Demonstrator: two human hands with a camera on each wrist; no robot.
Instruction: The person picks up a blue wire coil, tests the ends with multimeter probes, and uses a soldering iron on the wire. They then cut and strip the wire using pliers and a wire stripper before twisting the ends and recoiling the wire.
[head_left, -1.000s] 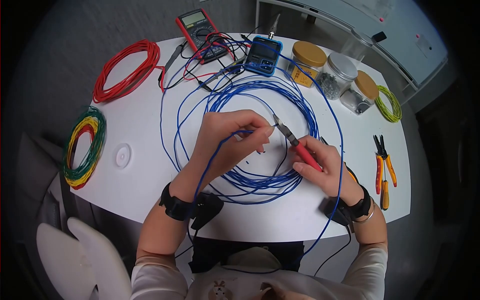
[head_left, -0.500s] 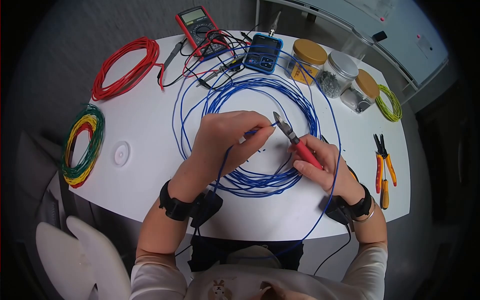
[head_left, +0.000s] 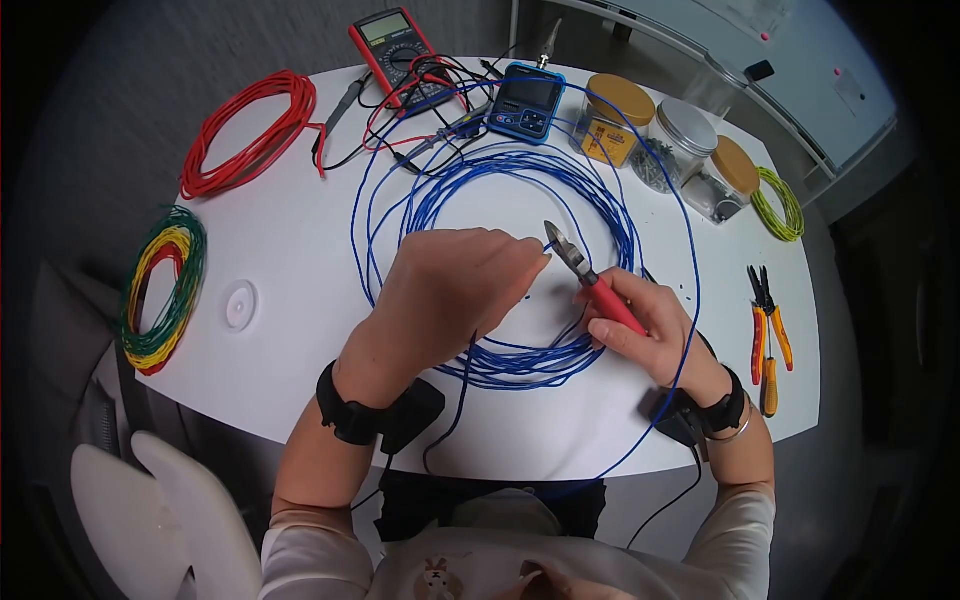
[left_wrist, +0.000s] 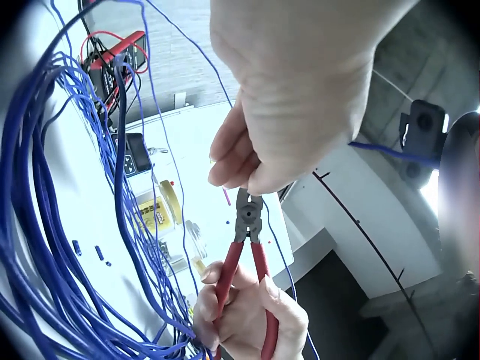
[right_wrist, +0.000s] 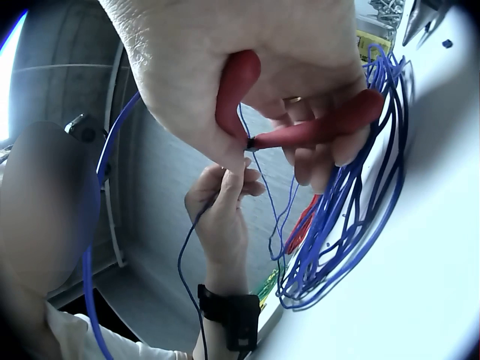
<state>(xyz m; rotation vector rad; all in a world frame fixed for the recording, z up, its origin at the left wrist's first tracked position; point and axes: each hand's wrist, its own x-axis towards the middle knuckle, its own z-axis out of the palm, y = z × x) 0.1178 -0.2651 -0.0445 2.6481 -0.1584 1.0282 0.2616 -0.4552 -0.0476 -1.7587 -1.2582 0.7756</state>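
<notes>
Over the middle of the table my left hand [head_left: 450,285] pinches a blue wire, its back turned up. The wire's tail [head_left: 461,400] hangs from below the palm toward the front edge. My right hand [head_left: 648,325] grips diagonal cutters [head_left: 606,298] by their red handles, fingers wrapped round them. Their metal head points up and left, close by the left fingertips. In the left wrist view the cutter head [left_wrist: 248,214] sits right under those fingertips. A large coil of blue wire [head_left: 622,225] lies beneath both hands. Most of the pinched wire is hidden by the left hand.
A red multimeter [head_left: 395,50], tangled test leads and a blue handheld meter [head_left: 527,103] stand at the back, beside lidded jars [head_left: 683,140]. Red wire [head_left: 215,155] and multicoloured wire [head_left: 140,340] lie left, with a white spool [head_left: 239,305]. Wire strippers [head_left: 770,330] lie right.
My left hand has rolled over, its back now facing up and hiding the wire along its fingers. The wire tail has shifted to hang under the palm. The cutters have barely moved.
</notes>
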